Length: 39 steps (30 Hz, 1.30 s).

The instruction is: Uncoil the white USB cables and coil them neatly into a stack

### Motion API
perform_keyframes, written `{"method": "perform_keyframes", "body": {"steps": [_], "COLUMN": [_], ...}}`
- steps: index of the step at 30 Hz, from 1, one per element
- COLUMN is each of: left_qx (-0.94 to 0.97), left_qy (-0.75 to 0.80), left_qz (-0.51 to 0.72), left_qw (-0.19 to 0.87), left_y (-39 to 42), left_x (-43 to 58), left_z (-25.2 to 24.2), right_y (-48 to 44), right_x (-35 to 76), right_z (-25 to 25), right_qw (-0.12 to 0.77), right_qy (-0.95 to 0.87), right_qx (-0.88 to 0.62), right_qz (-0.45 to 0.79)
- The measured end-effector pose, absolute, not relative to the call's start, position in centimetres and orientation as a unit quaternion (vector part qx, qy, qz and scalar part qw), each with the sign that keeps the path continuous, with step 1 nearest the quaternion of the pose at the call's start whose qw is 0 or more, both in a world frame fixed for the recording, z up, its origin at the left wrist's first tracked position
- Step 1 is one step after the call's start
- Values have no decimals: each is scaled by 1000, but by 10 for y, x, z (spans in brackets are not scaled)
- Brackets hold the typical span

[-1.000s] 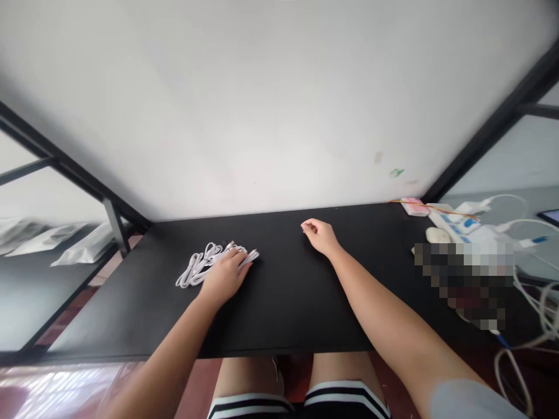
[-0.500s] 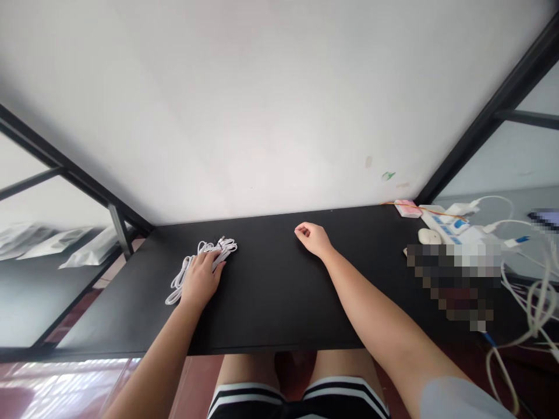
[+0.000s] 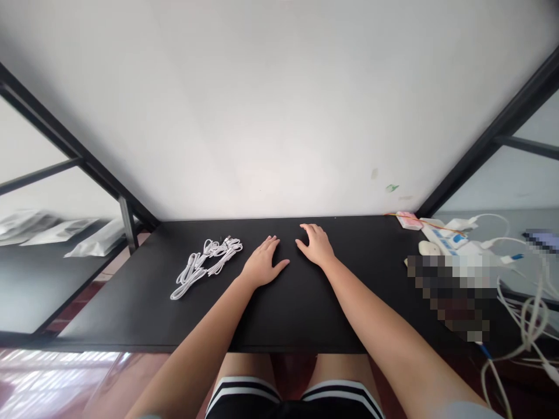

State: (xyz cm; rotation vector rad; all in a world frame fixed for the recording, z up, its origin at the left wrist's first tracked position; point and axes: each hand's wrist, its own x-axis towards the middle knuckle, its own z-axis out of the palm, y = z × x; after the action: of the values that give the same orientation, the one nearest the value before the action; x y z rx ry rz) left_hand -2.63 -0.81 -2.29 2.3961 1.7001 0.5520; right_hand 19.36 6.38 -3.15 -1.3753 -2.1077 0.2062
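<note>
Bundled white cables (image 3: 205, 262) lie on the left part of the black tabletop (image 3: 279, 314), folded into loops. Just to the right of them, my left hand (image 3: 262, 263) is over the tabletop with its fingers stretched and the thumb held apart, holding nothing. Opposite it, near the middle of the table, my right hand (image 3: 317, 244) has its thumb and fingers parted and nothing between them. A gap of bare tabletop separates the two hands.
On the right are a white power strip (image 3: 437, 235) with plugs, a white earphone case (image 3: 430, 248), a pink-and-white box (image 3: 409, 220) and a blurred-out object (image 3: 449, 291). White cables (image 3: 530, 326) hang at the right edge. Plastic bags (image 3: 98, 238) lie beyond the left frame bar.
My left hand has let go of the white cables and moved right, toward the middle. My right hand has gone from closed fingers to parted ones. The view has shifted slightly.
</note>
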Motion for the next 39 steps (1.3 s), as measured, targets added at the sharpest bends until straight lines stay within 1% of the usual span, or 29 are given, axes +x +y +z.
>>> {"method": "perform_keyframes", "body": {"steps": [3, 9, 13, 22, 39], "left_qx": [808, 819, 826, 819, 809], "left_qy": [561, 553, 542, 546, 561], "left_qz": [160, 136, 131, 151, 152], "left_qw": [83, 77, 82, 91, 89], "left_y": [-2, -6, -9, -14, -12], "left_x": [-25, -28, -27, -30, -30], "left_z": [-30, -31, -29, -32, -31], "right_y": [59, 31, 10, 5, 9], "right_x": [192, 204, 214, 211, 209], "right_z": [-29, -29, -30, -26, -28], "right_qw": [251, 117, 73, 63, 92], "right_qy": [-804, -823, -820, -814, -824], "right_qx": [-536, -550, -560, -572, -554], "right_qz": [63, 86, 88, 76, 83]}}
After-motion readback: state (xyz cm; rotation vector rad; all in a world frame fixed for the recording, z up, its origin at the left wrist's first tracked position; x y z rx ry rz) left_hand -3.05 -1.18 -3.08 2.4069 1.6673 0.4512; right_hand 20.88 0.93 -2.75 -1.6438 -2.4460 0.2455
